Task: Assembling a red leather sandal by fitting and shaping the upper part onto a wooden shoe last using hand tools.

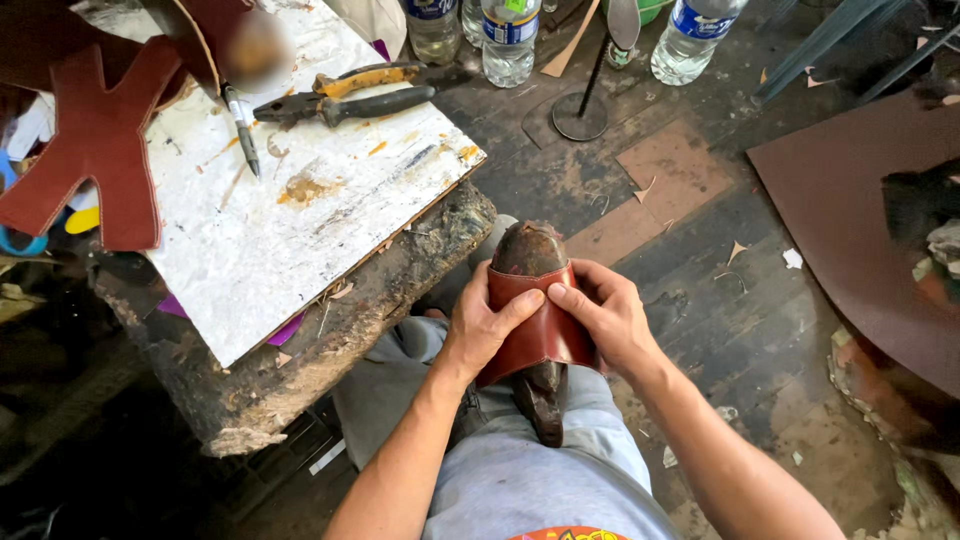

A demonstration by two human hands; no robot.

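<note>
Both hands wrap a leather band over a shoe last on our lap, at centre frame.

The dark last [530, 250] runs lengthwise, toe toward the top; our left hand [485, 330] and right hand [605, 320] press the red-brown leather band [535, 335] from either side, fingers closed on it, equally near.

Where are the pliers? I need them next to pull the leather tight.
In the head view, the pliers lie on the white board, upper left of both hands, beside a pen.
</note>
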